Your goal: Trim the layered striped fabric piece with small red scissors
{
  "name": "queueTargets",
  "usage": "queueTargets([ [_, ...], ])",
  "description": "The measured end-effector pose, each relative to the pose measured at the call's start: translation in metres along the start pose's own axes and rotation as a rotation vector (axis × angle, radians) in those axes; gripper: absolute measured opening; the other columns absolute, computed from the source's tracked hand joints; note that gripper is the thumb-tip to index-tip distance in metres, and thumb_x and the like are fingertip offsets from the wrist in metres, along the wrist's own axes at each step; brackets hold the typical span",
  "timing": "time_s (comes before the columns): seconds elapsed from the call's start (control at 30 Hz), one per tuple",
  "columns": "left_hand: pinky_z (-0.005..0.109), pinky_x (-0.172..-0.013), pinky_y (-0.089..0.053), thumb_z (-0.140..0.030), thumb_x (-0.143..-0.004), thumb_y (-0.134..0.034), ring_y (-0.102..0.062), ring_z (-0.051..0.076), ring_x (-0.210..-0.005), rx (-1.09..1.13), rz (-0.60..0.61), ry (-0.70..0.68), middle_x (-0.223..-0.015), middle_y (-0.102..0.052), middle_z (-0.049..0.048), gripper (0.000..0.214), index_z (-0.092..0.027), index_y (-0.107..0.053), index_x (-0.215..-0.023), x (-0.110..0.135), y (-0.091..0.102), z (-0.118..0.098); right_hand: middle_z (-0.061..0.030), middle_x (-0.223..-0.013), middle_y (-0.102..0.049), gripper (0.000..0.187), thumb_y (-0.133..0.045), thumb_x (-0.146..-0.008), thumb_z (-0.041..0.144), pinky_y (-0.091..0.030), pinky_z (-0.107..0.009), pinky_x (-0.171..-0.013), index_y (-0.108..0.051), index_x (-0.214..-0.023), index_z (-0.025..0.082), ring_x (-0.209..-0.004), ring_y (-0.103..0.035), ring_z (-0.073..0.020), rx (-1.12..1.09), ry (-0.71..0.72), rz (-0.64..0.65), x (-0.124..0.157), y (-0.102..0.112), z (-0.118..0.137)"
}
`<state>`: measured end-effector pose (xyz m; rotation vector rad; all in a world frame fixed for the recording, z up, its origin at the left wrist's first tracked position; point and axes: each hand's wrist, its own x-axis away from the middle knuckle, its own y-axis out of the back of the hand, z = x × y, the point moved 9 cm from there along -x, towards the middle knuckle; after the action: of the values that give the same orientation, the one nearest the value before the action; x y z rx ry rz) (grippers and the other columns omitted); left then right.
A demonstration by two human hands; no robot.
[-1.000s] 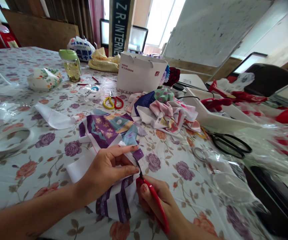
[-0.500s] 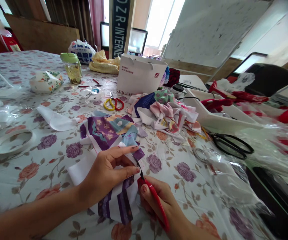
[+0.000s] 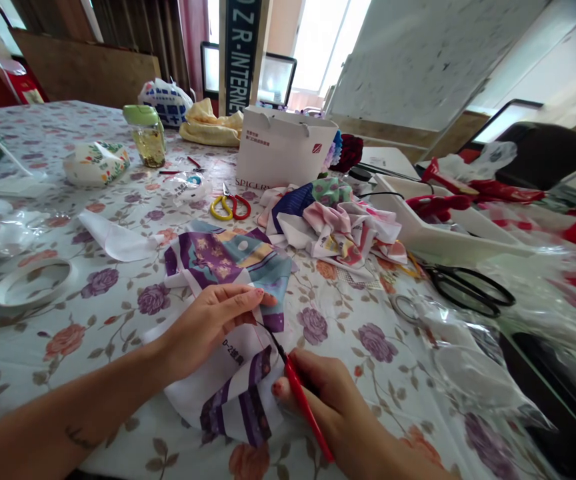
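My right hand [image 3: 325, 400] is shut around red-handled snips [image 3: 302, 400], whose thin dark blades point up and left toward the cloth edge. A purple-and-white printed fabric [image 3: 233, 393] lies folded on the table, with a small black "D-2" marking on its white part. My left hand [image 3: 208, 330] holds this fabric from above, fingers together and pointing right. A fine dark thread seems to run from the cloth toward the blades, though it is too thin to be sure. The floral tablecloth [image 3: 353, 393] lies under everything.
Behind the cloth lie a heap of printed fabric scraps [image 3: 335, 227] and yellow-handled scissors [image 3: 231, 208]. Black-handled scissors [image 3: 468, 290] rest at the right, near crumpled clear plastic [image 3: 468, 353]. A white paper bag [image 3: 283, 150] and white tray [image 3: 438, 230] stand beyond.
My left hand has shifted left and up the fabric, uncovering the "D-2" marking. The snips have tilted and moved slightly right with my right hand. The view has drifted slightly.
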<state>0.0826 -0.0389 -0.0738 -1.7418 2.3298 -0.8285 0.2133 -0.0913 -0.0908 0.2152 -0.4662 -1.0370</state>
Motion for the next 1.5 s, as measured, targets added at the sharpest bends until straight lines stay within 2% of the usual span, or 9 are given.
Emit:
queueTargets([
  [0.3,0.019,-0.062,-0.044,-0.020,-0.071,-0.079,-0.053,0.008,-0.064,-0.089,0.054,0.097,-0.080,-0.070,0.0020,0.015,-0.020,-0.080,-0.086,-0.003,0.000,0.003,0.0041,-0.057,-0.040,0.050,-0.056,-0.087,0.060,-0.024,-0.026,-0.049,-0.037,-0.063,0.021,-0.054,-0.031,-0.0115,0.236,0.034,-0.003,0.002,0.003,0.010],
  [0.43,0.020,-0.061,-0.044,-0.017,-0.075,-0.073,-0.052,0.008,-0.061,-0.163,0.046,0.036,-0.086,-0.074,0.0036,0.013,-0.019,-0.080,-0.086,-0.003,0.001,-0.004,0.0042,-0.057,-0.040,0.050,-0.056,-0.087,0.060,-0.024,-0.026,-0.049,-0.036,-0.062,0.021,-0.054,-0.030,-0.0113,0.254,0.036,0.000,0.002,0.003,0.011],
  [0.5,0.023,-0.065,-0.047,-0.016,-0.078,-0.069,-0.057,0.011,-0.066,-0.250,0.019,-0.034,-0.093,-0.076,0.0049,0.014,-0.020,-0.081,-0.085,-0.002,0.003,-0.012,0.0039,-0.057,-0.040,0.049,-0.055,-0.088,0.059,-0.024,-0.025,-0.049,-0.038,-0.063,0.021,-0.054,-0.031,-0.0115,0.222,0.022,0.007,0.001,0.003,0.008],
  [0.63,0.029,-0.084,-0.050,-0.018,-0.082,-0.065,-0.066,0.019,-0.091,-0.424,-0.070,-0.203,-0.096,-0.078,0.0048,0.017,-0.021,-0.081,-0.088,0.005,0.005,-0.031,0.0033,-0.058,-0.040,0.050,-0.053,-0.087,0.062,-0.024,-0.025,-0.048,-0.040,-0.063,0.020,-0.055,-0.032,-0.0116,0.160,0.008,0.002,0.000,0.005,0.005],
  [0.73,0.031,-0.087,-0.052,-0.021,-0.080,-0.070,-0.068,0.021,-0.093,-0.451,-0.114,-0.273,-0.097,-0.078,0.0051,0.014,-0.020,-0.080,-0.090,0.008,0.004,-0.037,0.0030,-0.059,-0.039,0.052,-0.056,-0.085,0.065,-0.024,-0.025,-0.048,-0.041,-0.063,0.020,-0.056,-0.032,-0.0116,0.120,-0.001,-0.001,-0.002,0.006,0.003],
  [0.9,0.024,-0.063,-0.051,-0.023,-0.076,-0.076,-0.060,0.013,-0.065,-0.421,-0.150,-0.286,-0.073,-0.070,0.0005,0.019,-0.020,-0.078,-0.094,0.010,0.006,-0.038,0.0056,-0.056,-0.030,0.058,-0.055,-0.081,0.072,-0.020,-0.024,-0.044,-0.039,-0.061,0.020,-0.052,-0.026,-0.0092,-0.113,-0.006,0.029,-0.004,0.005,0.007],
  [1.07,0.020,-0.056,-0.045,-0.024,-0.077,-0.075,-0.053,0.010,-0.060,-0.435,-0.129,-0.259,-0.064,-0.060,-0.0027,0.026,-0.020,-0.076,-0.103,0.012,0.003,-0.037,0.0076,-0.052,-0.027,0.060,-0.056,-0.078,0.075,-0.013,-0.025,-0.040,-0.037,-0.060,0.021,-0.046,-0.021,-0.0072,-0.299,-0.036,0.052,-0.004,0.003,0.007],
  [1.27,0.022,-0.063,-0.051,-0.016,-0.073,-0.076,-0.061,0.012,-0.065,-0.446,-0.072,-0.237,-0.068,-0.067,-0.0021,0.042,-0.017,-0.069,-0.114,0.012,-0.005,-0.031,0.0079,-0.051,-0.030,0.058,-0.056,-0.081,0.073,-0.016,-0.024,-0.041,-0.037,-0.062,0.021,-0.045,-0.023,-0.0070,-0.335,-0.041,0.022,-0.004,0.003,-0.002],
  [1.5,0.023,-0.067,-0.055,-0.011,-0.070,-0.077,-0.065,0.013,-0.067,-0.402,-0.088,-0.241,-0.066,-0.067,-0.0032,0.045,-0.015,-0.067,-0.114,0.011,-0.007,-0.029,0.0072,-0.052,-0.033,0.057,-0.056,-0.081,0.072,-0.020,-0.024,-0.043,-0.039,-0.063,0.021,-0.046,-0.028,-0.0075,-0.346,-0.019,0.036,-0.004,0.003,0.002],
])
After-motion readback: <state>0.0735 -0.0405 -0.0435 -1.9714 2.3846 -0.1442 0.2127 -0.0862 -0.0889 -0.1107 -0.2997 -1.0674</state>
